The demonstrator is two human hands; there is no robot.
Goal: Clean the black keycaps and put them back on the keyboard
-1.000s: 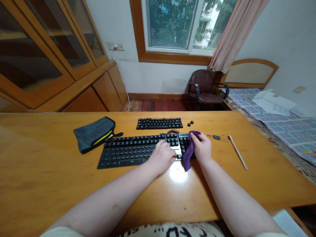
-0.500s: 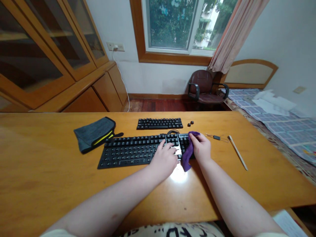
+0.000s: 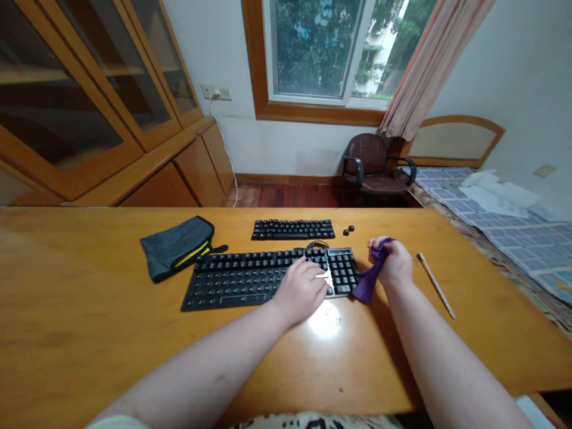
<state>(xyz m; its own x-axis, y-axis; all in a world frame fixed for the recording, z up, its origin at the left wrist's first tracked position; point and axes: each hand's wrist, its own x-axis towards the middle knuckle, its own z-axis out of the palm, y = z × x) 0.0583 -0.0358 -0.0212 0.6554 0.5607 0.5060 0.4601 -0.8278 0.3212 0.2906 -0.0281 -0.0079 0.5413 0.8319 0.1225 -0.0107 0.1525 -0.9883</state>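
Note:
A long black keyboard lies on the desk, its main block stripped down to key stems and its number pad still capped. My left hand rests over its middle right part, fingers stretched out and touching it. Closed round a bunched purple cloth, my right hand is just right of the number pad. The cloth's lower end hangs by the keyboard's right edge. Behind the keyboard, loose black keycaps are set out in rows, with a few single keycaps to their right.
A folded grey cloth with yellow inside lies at the left. On the right is a thin pale stick-like brush. A coiled cable sits behind the keyboard. Beyond the desk stand a chair and a bed.
My right hand has moved right with the purple cloth, off the number pad, and now hides the small wire tool there. My left hand stays on the keyboard, its fingers closer together.

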